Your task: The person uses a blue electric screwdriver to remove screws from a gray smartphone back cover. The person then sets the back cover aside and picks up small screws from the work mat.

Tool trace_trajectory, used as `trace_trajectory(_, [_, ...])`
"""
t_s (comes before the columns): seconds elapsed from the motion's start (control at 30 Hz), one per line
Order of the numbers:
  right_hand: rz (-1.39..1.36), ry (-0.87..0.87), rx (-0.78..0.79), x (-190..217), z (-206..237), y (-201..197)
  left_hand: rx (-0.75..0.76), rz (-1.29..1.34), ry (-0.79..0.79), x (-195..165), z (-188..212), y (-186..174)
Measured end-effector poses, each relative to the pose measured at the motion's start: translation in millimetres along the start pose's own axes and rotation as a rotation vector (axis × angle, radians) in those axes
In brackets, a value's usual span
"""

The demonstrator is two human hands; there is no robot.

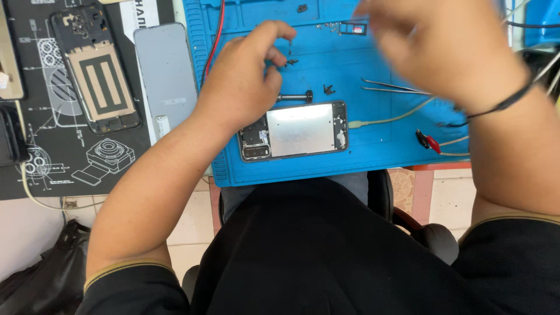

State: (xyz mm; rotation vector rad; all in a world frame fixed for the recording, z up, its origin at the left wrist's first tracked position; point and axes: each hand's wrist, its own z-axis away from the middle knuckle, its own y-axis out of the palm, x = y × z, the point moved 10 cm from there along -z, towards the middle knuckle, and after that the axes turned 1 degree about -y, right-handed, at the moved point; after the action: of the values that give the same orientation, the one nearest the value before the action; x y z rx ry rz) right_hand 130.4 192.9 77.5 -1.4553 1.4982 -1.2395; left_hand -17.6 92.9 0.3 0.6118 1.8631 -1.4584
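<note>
Left hand (242, 87) pinches small dark part (290, 51) above opened phone (294, 130) on blue mat (385, 151); right hand (443, 49) blurred, grip unclear

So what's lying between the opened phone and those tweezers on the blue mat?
Head view: only bare blue mat between the opened phone and the tweezers; a pale cable runs just below.

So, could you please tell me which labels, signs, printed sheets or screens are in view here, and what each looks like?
Printed mat: left of the blue mat, black with white line drawings.
White sheet: top, behind the grey back cover, dark lettering.
Small tag: top of the blue mat, red and white.
No lit screens.
</note>
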Motion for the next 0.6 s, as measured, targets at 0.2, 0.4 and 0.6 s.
trace_trajectory(0.2, [0.077,-0.104,0.227,41.5,25.0,57.2,0.118,0.133,-0.120,4.8,7.0,15.9])
trace_trajectory(0.4, [0.048,-0.075,0.092,44.6,23.5,48.6,0.148,0.285,-0.105,2.7,3.8,30.3])
trace_trajectory(0.6, [-0.231,0.029,-0.092,25.3,10.3,49.2,0.115,0.592,-0.204,11.7,1.6,31.5])
